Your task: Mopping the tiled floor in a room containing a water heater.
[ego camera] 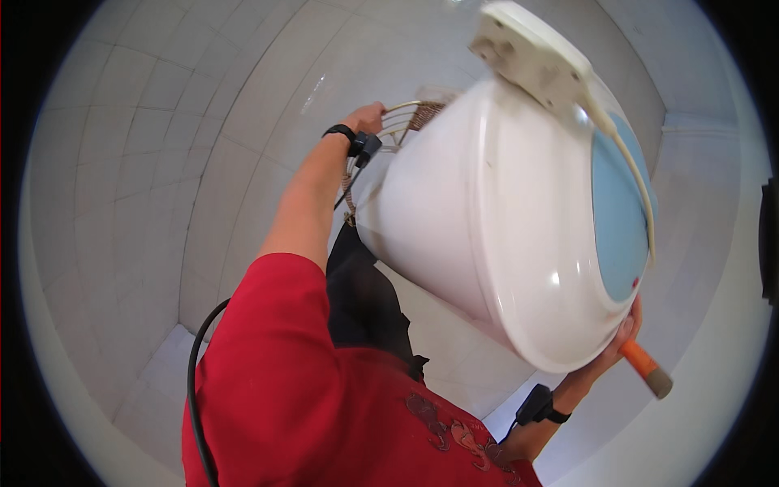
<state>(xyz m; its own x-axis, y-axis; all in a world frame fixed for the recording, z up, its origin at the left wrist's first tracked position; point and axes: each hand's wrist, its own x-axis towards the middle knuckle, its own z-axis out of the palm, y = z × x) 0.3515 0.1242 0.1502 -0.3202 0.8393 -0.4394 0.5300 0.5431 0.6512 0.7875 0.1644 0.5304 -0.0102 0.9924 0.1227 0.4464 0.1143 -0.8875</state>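
A large, glossy white, rounded plastic body [438,201] with a light blue panel [621,213] is tilted before me. At its upper side is a white power strip [535,58] with a cream cord. My left hand [366,119] grips a pale curved rail [401,106] of a chair-like frame with brown woven parts, mostly hidden behind the white body. My right hand [614,341] is at the body's lower right rim, partly hidden by it, and is closed on an orange handle [640,360] with a grey end.
Pale tiled wall [122,134] curves round the left. A light tiled floor [444,341] lies below the white body. Black devices with cables are strapped at both wrists, and a thick black cable [195,377] runs beside my red sleeve. A dark object [770,240] stands at the right edge.
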